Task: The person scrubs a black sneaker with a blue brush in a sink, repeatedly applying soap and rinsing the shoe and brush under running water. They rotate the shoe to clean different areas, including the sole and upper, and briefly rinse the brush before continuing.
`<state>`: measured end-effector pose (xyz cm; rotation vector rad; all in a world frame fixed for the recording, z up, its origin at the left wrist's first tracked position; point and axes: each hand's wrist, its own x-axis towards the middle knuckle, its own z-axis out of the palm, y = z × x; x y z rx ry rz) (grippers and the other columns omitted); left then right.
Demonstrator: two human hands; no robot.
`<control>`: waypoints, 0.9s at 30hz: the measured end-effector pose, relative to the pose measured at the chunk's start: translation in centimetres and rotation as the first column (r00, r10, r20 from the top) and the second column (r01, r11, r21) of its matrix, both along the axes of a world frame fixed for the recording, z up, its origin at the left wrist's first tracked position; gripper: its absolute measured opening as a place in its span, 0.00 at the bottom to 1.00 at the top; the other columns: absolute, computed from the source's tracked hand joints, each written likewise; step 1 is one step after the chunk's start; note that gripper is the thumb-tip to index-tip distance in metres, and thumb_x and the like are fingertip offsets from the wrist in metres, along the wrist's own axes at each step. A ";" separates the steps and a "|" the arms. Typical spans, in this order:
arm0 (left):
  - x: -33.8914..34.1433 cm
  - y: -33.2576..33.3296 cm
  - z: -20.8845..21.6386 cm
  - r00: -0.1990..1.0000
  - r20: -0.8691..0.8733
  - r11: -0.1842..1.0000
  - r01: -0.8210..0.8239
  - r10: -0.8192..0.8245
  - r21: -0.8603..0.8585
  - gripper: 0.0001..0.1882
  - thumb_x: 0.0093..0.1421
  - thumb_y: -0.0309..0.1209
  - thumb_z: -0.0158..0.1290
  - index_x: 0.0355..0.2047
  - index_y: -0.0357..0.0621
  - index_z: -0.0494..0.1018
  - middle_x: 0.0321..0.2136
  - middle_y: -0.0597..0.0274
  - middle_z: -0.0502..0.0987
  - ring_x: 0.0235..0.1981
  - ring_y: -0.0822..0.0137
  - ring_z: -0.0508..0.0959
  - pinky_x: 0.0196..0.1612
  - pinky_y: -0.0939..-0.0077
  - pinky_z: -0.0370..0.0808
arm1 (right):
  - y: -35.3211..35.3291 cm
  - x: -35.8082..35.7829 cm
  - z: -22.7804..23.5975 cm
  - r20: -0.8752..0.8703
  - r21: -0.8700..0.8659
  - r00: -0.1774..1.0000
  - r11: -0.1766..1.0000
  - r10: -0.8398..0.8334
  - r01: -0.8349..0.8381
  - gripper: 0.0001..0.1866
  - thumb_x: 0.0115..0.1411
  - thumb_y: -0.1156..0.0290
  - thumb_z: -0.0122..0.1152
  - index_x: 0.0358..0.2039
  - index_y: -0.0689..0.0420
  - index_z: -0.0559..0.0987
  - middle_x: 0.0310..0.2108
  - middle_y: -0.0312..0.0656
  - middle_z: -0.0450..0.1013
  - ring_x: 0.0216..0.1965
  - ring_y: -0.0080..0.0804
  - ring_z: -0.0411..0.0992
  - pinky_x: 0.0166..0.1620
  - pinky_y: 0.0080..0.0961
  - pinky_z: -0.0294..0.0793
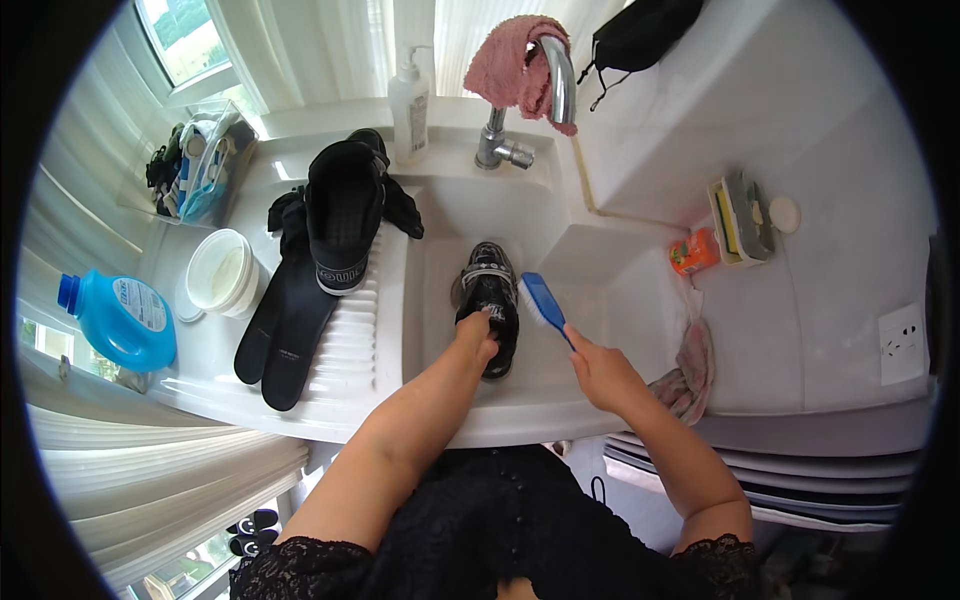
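A wet black shoe [490,290] with whitish foam on its surface lies in the white sink basin [590,385], its toe toward the tap. My left hand [478,332] grips the shoe near its heel end, the fingers partly hidden inside the opening. In my right hand [603,370] is a blue scrubbing brush [543,300], held by the handle with its white bristles turned toward the shoe. The bristles are close beside the shoe's right side; whether they touch it I cannot tell.
Another black shoe [343,215] and two black insoles [290,340] lie on the ribbed washboard [345,370] at left. Beyond are a white tub [222,275], a blue detergent bottle [125,318] and a pump bottle [409,110]. A pink cloth [515,65] drapes the tap [562,85].
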<state>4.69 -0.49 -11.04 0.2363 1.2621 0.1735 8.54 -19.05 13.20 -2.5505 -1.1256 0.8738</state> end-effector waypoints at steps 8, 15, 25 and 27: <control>-0.1 -0.6 2.4 0.991 0.096 0.996 -0.089 0.091 -0.025 0.26 0.63 0.36 0.49 0.59 0.43 0.57 0.47 0.48 0.71 0.45 0.46 0.74 0.58 0.37 0.57 | 4.5 2.6 -11.3 -0.086 0.177 0.988 0.974 -0.126 0.139 0.24 0.63 0.67 0.46 0.61 0.51 0.64 0.38 0.58 0.74 0.38 0.56 0.73 0.42 0.42 0.72; -0.7 -1.1 5.0 0.955 0.287 0.997 0.060 -0.069 0.039 0.23 0.56 0.31 0.54 0.53 0.43 0.65 0.42 0.49 0.74 0.50 0.50 0.72 0.59 0.43 0.58 | 1.9 0.4 -7.3 0.005 -0.001 0.999 1.000 0.031 -0.031 0.26 0.64 0.67 0.46 0.63 0.52 0.61 0.35 0.57 0.75 0.36 0.57 0.73 0.42 0.46 0.71; -1.0 -2.1 6.1 0.819 -0.411 0.403 0.560 -0.400 0.724 0.26 0.49 0.22 0.54 0.51 0.38 0.66 0.43 0.44 0.75 0.48 0.47 0.74 0.50 0.63 0.70 | 2.1 2.4 -6.1 -0.080 0.058 0.990 0.992 0.116 -0.111 0.25 0.64 0.66 0.45 0.61 0.54 0.63 0.43 0.57 0.73 0.42 0.56 0.72 0.47 0.45 0.71; -1.0 -2.8 8.6 0.738 -0.517 0.159 0.627 -0.434 0.763 0.19 0.49 0.21 0.53 0.44 0.40 0.69 0.42 0.39 0.74 0.48 0.42 0.72 0.50 0.60 0.69 | 3.4 3.5 -8.6 -0.077 0.103 0.997 0.995 -0.006 0.014 0.24 0.64 0.65 0.45 0.60 0.54 0.64 0.42 0.57 0.74 0.42 0.56 0.72 0.47 0.45 0.71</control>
